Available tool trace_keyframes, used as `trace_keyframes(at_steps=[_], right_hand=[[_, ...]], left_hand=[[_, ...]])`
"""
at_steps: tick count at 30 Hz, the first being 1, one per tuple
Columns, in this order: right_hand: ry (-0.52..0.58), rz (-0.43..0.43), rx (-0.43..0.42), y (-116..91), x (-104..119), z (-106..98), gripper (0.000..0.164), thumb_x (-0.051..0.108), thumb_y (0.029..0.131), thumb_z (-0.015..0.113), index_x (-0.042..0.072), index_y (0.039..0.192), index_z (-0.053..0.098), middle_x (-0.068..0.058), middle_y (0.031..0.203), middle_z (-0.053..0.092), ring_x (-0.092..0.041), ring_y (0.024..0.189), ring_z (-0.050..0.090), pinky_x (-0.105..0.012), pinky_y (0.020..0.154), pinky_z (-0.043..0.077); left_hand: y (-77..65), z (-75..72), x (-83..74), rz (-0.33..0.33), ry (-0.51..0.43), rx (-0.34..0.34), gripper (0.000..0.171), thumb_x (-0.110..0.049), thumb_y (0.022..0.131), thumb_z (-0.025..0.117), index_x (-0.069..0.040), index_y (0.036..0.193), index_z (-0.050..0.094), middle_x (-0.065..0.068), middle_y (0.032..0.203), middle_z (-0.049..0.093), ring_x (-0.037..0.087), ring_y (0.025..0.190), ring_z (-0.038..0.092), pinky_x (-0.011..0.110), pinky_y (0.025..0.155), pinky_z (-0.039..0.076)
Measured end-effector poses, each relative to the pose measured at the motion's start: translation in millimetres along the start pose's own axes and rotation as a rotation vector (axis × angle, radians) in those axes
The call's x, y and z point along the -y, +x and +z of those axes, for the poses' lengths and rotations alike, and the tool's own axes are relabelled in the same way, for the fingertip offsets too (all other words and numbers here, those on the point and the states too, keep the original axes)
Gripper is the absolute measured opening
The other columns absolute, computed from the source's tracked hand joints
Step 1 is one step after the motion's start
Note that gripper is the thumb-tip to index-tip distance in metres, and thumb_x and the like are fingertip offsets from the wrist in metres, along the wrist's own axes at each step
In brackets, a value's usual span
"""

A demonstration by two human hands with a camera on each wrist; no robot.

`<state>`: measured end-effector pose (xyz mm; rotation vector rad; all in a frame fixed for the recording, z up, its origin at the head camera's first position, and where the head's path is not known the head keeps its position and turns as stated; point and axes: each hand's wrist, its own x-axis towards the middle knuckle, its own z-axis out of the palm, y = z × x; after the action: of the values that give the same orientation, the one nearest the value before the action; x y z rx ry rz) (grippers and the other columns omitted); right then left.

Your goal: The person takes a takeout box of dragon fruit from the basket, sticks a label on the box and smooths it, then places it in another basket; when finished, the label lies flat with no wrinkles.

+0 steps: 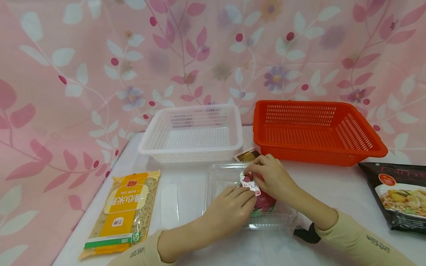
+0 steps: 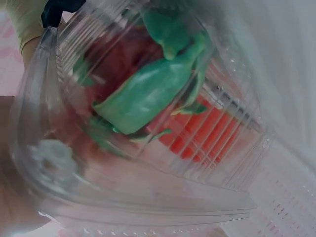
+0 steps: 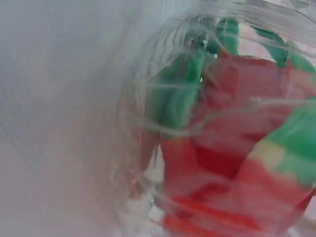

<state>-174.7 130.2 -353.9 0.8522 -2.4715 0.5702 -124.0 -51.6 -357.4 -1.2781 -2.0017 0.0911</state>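
Note:
In the head view a clear plastic clamshell box [image 1: 217,177] lies on the white table. Inside it is a red dragon fruit [image 1: 265,202] with green scales; through the clear wall the dragon fruit [image 2: 148,91] fills much of the left wrist view, and the dragon fruit [image 3: 232,113] also fills the right wrist view. A white label [image 1: 250,184] with a printed fruit is on the lid. My left hand [image 1: 231,208] rests its fingertips at the label's near end. With bent fingers, my right hand [image 1: 271,177] touches the label's far end. Both thumbs are partly hidden.
Behind the box stand a white basket [image 1: 189,151] and a red basket [image 1: 309,155]. A yellow noodle packet [image 1: 124,210] and a white strip [image 1: 170,207] lie left; a black noodle packet [image 1: 399,199] lies right. A small printed card [image 1: 246,155] sits between box and baskets.

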Motion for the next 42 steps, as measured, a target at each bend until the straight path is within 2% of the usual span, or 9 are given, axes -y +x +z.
trace_keyframes(at_steps=[6,10,16,24,28,32,37,42], right_hand=[[0.008,-0.010,0.010,-0.4,-3.1,-2.6,0.020,0.003,0.072,0.074,0.016,0.087,0.073,-0.005,0.089,0.061,-0.022,0.081,0.052,-0.034,0.069,0.046],[0.016,0.003,0.021,-1.6,-4.1,-4.9,0.018,0.005,0.071,0.076,0.014,0.086,0.074,-0.005,0.089,0.062,-0.022,0.082,0.053,-0.034,0.069,0.048],[0.006,0.066,0.085,-5.3,-1.4,-10.1,0.018,0.010,0.073,0.076,0.013,0.090,0.074,-0.005,0.094,0.063,-0.022,0.088,0.054,-0.037,0.075,0.050],[0.023,0.064,0.158,-13.5,0.7,-18.2,0.027,0.018,0.076,0.073,0.012,0.102,0.071,-0.006,0.102,0.061,-0.024,0.096,0.052,-0.043,0.082,0.048],[0.041,0.077,0.191,-18.2,1.4,-21.9,0.033,0.022,0.076,0.074,0.014,0.108,0.069,-0.006,0.109,0.060,-0.026,0.105,0.050,-0.049,0.087,0.045],[0.055,0.075,0.208,-22.2,1.5,-24.4,0.037,0.026,0.075,0.075,0.014,0.110,0.068,-0.007,0.112,0.059,-0.028,0.109,0.048,-0.051,0.089,0.043],[0.071,0.075,0.212,-26.7,1.8,-26.3,0.043,0.032,0.073,0.076,0.015,0.112,0.067,-0.007,0.115,0.057,-0.027,0.111,0.045,-0.053,0.089,0.042],[0.066,0.047,0.185,-30.4,1.2,-26.7,0.045,0.032,0.073,0.076,0.014,0.113,0.066,-0.008,0.116,0.056,-0.027,0.112,0.044,-0.052,0.089,0.041]], left_hand=[[-3.7,-1.3,-2.5,0.014,0.035,-0.031,0.038,-0.008,0.095,0.030,-0.011,0.097,0.068,0.000,0.097,0.065,0.014,0.094,0.060,0.025,0.079,0.046],[-8.0,-2.8,-4.3,0.026,0.036,-0.026,0.041,-0.008,0.096,0.027,-0.012,0.099,0.068,0.000,0.099,0.065,0.015,0.095,0.060,0.026,0.080,0.047],[-14.2,-7.7,-6.0,0.025,-0.015,0.013,0.027,-0.011,0.094,0.041,-0.011,0.103,0.066,0.002,0.104,0.064,0.017,0.100,0.058,0.027,0.080,0.046],[-18.1,-11.3,-5.4,0.008,-0.075,0.038,0.022,-0.012,0.093,0.047,-0.011,0.105,0.066,0.002,0.108,0.062,0.016,0.104,0.056,0.026,0.082,0.044],[-20.2,-13.2,-3.7,-0.008,-0.116,0.063,0.021,-0.018,0.088,0.058,-0.013,0.107,0.065,0.002,0.110,0.062,0.015,0.106,0.056,0.027,0.084,0.044],[-22.7,-15.3,-2.4,-0.058,-0.190,0.124,0.031,-0.025,0.081,0.067,-0.015,0.111,0.063,0.001,0.114,0.060,0.014,0.109,0.053,0.029,0.086,0.042],[-26.2,-19.1,3.1,-0.130,-0.225,0.199,0.038,-0.035,0.084,0.063,-0.015,0.116,0.060,0.001,0.117,0.058,0.015,0.108,0.053,0.030,0.088,0.040],[-32.4,-19.7,14.4,-0.292,-0.261,0.315,0.045,-0.044,0.091,0.049,-0.016,0.126,0.053,0.007,0.127,0.052,0.024,0.120,0.044,0.038,0.092,0.039]])
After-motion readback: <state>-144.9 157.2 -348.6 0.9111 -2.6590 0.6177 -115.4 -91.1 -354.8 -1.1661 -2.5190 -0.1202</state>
